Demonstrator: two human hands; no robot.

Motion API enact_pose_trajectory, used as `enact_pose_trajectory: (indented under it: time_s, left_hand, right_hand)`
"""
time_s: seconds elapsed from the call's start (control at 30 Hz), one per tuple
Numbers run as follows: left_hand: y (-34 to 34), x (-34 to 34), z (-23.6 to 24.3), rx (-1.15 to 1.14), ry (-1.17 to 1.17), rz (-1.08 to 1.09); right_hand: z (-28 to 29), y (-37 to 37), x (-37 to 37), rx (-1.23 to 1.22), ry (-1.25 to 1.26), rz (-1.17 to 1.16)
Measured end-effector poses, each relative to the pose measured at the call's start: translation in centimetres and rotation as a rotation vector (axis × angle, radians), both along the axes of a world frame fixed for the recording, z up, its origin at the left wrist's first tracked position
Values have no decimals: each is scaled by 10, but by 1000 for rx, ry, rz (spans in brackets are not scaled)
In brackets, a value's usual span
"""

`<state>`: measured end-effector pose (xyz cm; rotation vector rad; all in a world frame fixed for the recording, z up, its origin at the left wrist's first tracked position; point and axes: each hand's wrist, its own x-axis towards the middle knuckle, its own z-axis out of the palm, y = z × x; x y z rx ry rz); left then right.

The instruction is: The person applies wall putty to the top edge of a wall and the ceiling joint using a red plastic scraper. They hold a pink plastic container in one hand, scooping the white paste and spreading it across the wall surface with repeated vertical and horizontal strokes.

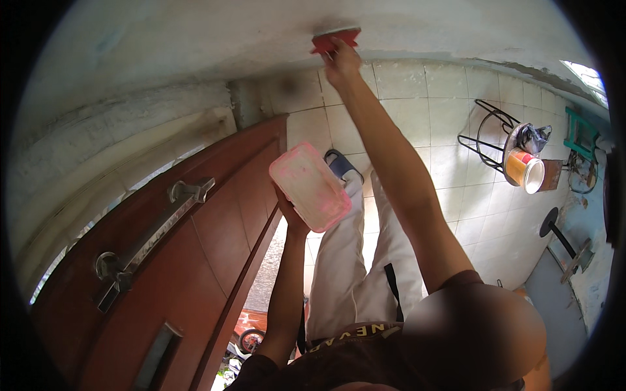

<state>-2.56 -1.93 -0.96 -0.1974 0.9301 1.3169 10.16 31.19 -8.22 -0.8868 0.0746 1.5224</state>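
Observation:
My right hand (343,63) reaches far forward, its fingers closed round a red putty scraper (337,41). The scraper's edge lies against the pale, patchy wall (215,32). Held lower and nearer my body is a pink-rimmed rectangular plastic tub (312,186), smeared whitish across its face. My left hand (291,212) grips it from its left side; most of those fingers are hidden behind the tub.
A brown door (189,260) with a metal handle (160,225) stands close on my left. Right of me, a stool (486,137) with black legs bears an orange-and-white bucket (525,171) and a dark plastic bag (533,138). Pale tiles (404,117) cover the floor; a teal stool (579,133) stands farther right.

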Motion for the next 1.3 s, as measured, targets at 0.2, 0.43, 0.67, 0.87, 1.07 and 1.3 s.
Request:
enact_pose_trajectory:
  time_s: [0.2,0.43,0.67,0.87,1.07,1.3]
  left_hand:
    - [5,2,32,-46,56,-32]
    - [3,4,29,-44,11,-25]
    - [-17,-8,-3,-37,-104,-31]
    - [-8,-9,12,-62,-100,-23]
    - [-11,-20,16,-38,-30,-66]
    - [2,8,24,-34,-129,-90]
  right_hand:
    - [122,-40,-81,105,-259,-2]
    - [26,-56,-39,-216,-125,-17]
    - [-20,-1,12,-194,-33,-157]
    - [81,-21,-42,-139,19,-148]
    - [130,-67,-54,-5,13,156]
    - [-38,-34,8,-278,33,117]
